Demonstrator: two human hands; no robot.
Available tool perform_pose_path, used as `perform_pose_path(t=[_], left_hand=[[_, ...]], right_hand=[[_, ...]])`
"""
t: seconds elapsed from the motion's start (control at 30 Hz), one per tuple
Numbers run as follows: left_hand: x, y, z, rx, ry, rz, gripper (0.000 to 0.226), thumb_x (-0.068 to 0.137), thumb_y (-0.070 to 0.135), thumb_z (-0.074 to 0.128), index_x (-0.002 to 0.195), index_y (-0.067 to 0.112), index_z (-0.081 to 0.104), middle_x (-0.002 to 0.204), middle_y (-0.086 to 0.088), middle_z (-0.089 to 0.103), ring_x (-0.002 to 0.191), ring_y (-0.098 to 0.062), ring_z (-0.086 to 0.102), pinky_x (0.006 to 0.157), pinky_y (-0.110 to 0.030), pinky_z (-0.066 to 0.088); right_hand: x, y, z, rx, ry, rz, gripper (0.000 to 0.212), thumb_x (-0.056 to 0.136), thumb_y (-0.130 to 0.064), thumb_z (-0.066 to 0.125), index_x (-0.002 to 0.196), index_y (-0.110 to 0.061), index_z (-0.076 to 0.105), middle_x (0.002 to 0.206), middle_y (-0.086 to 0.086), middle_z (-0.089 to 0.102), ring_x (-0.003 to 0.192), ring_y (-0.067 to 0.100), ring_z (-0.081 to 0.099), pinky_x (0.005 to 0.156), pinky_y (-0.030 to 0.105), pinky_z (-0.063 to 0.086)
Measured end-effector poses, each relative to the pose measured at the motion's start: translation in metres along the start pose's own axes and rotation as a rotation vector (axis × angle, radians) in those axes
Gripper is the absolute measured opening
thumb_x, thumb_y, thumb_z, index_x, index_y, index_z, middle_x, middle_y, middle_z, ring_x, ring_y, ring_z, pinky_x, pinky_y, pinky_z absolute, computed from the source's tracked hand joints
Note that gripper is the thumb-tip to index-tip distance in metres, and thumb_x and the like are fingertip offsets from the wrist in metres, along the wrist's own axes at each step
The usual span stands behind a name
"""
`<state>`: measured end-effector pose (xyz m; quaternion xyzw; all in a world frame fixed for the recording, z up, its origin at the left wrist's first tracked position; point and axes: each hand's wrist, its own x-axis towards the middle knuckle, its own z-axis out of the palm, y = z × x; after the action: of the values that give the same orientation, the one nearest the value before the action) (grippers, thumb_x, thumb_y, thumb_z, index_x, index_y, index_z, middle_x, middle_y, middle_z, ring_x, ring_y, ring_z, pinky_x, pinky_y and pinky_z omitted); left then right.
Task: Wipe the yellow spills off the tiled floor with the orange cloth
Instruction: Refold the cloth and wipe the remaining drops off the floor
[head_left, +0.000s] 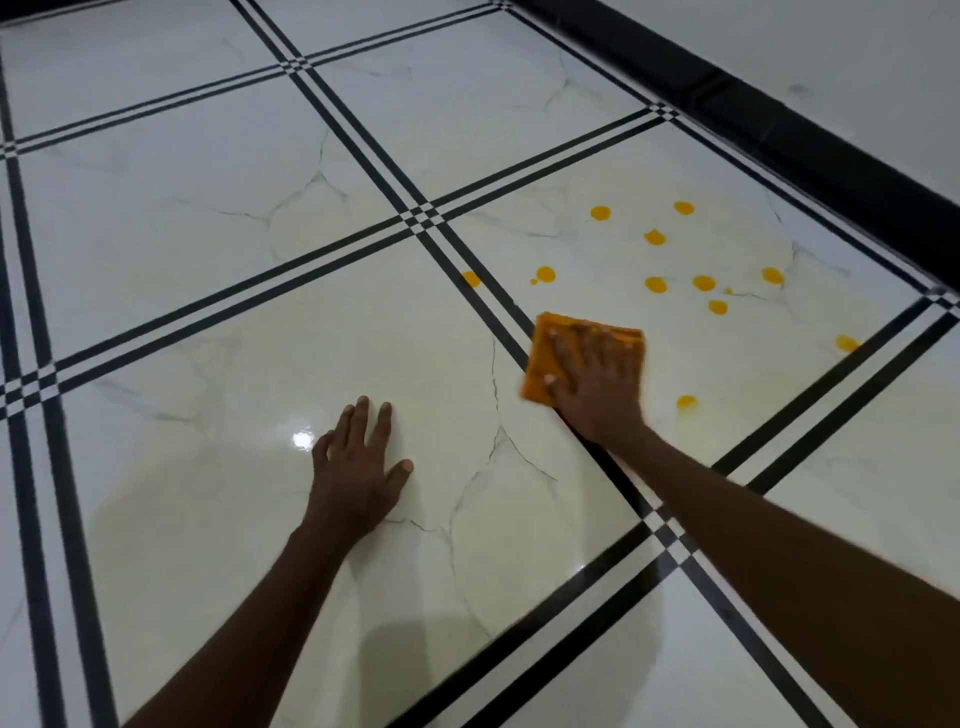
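A folded orange cloth (543, 358) lies flat on the white marble-look tiled floor (260, 338), across a black grout stripe. My right hand (597, 382) presses down on it with fingers spread, covering most of it. Several round yellow spills (655, 284) dot the tile beyond and to the right of the cloth; one drop (471, 278) sits on the black stripe, another (686, 401) lies just right of my wrist. My left hand (356, 467) rests palm-down on the bare tile to the left, fingers apart, holding nothing.
A black skirting band (779, 119) runs diagonally along the wall at the upper right. Double black stripes (421, 218) cross the floor in a grid. A light glare (303, 439) shines beside my left hand.
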<state>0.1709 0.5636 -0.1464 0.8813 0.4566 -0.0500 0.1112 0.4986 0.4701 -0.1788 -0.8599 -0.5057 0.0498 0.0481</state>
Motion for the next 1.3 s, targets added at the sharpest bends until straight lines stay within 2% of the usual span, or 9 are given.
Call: perform_pose_path(t=[0.13,0.33,0.53,0.77,0.83,0.9,1.03,1.17,1.3], left_hand=[[-0.001,0.013,-0.003,-0.041,-0.019,-0.044,0.089,0.079,0.059,0.023,0.155,0.012,0.027,0.162,-0.018,0.02,0.15,-0.035,0.02,0.113,-0.051,0.024],[0.011,0.038,0.0,0.016,-0.086,-0.016,0.089,0.086,0.059,0.036,0.157,0.008,0.014,0.165,-0.016,0.005,0.153,-0.03,0.004,0.116,-0.048,0.017],[0.004,0.028,-0.013,0.062,-0.139,0.0,0.088,0.092,0.054,0.052,0.158,0.014,0.009,0.165,-0.015,0.0,0.153,-0.03,0.002,0.117,-0.046,0.018],[0.002,0.043,-0.012,0.031,-0.152,-0.028,0.096,0.09,0.06,0.05,0.158,0.013,0.001,0.165,-0.017,-0.003,0.152,-0.033,0.002,0.117,-0.049,0.02],[0.002,0.037,-0.01,0.042,-0.163,-0.025,0.095,0.091,0.063,0.046,0.158,0.016,-0.004,0.165,-0.014,-0.008,0.153,-0.031,-0.002,0.118,-0.048,0.017],[0.0,0.036,-0.008,0.046,-0.157,-0.022,0.095,0.092,0.064,0.044,0.157,0.018,-0.006,0.165,-0.013,-0.01,0.153,-0.029,-0.004,0.118,-0.047,0.018],[0.001,0.041,-0.01,0.065,-0.179,-0.033,0.095,0.092,0.062,0.046,0.157,0.016,-0.006,0.165,-0.014,-0.01,0.153,-0.031,-0.003,0.118,-0.047,0.019],[0.005,0.04,-0.016,0.099,-0.226,-0.013,0.097,0.092,0.062,0.047,0.157,0.016,-0.008,0.165,-0.014,-0.011,0.153,-0.031,-0.002,0.118,-0.046,0.02],[0.009,0.039,-0.02,0.115,-0.277,-0.016,0.1,0.091,0.06,0.05,0.157,0.016,-0.01,0.164,-0.015,-0.013,0.153,-0.031,-0.004,0.119,-0.047,0.019]], right_hand=[[-0.092,0.006,-0.001,0.041,0.065,0.178,0.074,0.098,-0.062,0.022,0.164,-0.031,0.013,0.169,0.019,0.02,0.153,0.047,0.019,0.121,0.069,0.012],[-0.035,-0.041,0.011,0.027,-0.019,-0.188,0.07,0.098,-0.061,0.027,0.163,-0.038,0.013,0.172,0.011,0.012,0.156,0.041,0.015,0.122,0.066,0.011],[-0.072,0.034,-0.005,-0.004,0.052,0.244,0.073,0.097,-0.062,0.022,0.164,-0.032,0.015,0.168,0.018,0.023,0.152,0.047,0.023,0.12,0.069,0.013],[-0.048,-0.039,-0.015,0.041,-0.171,-0.178,0.074,0.094,-0.064,0.007,0.163,-0.037,0.01,0.172,0.01,0.007,0.158,0.037,0.006,0.124,0.061,0.003],[-0.036,-0.04,-0.039,0.215,-0.104,-0.003,0.073,0.095,-0.055,0.014,0.156,-0.025,0.041,0.158,0.018,0.042,0.148,0.038,0.036,0.119,0.055,0.025],[-0.046,-0.03,-0.059,0.285,0.161,0.289,0.05,0.103,-0.039,0.035,0.132,-0.012,0.065,0.121,0.02,0.07,0.116,0.041,0.062,0.098,0.048,0.044],[-0.071,-0.022,-0.058,0.315,-0.004,0.755,0.043,0.097,-0.034,0.063,0.127,-0.006,0.053,0.122,0.019,0.066,0.114,0.04,0.061,0.098,0.048,0.042],[-0.055,-0.025,-0.046,0.485,-0.073,0.872,0.033,0.095,-0.03,0.064,0.116,-0.005,0.064,0.115,0.018,0.069,0.111,0.039,0.063,0.099,0.047,0.045],[-0.046,-0.025,-0.053,0.696,-0.024,0.795,0.032,0.095,-0.031,0.062,0.105,-0.001,0.068,0.101,0.015,0.069,0.094,0.031,0.064,0.08,0.038,0.05]])
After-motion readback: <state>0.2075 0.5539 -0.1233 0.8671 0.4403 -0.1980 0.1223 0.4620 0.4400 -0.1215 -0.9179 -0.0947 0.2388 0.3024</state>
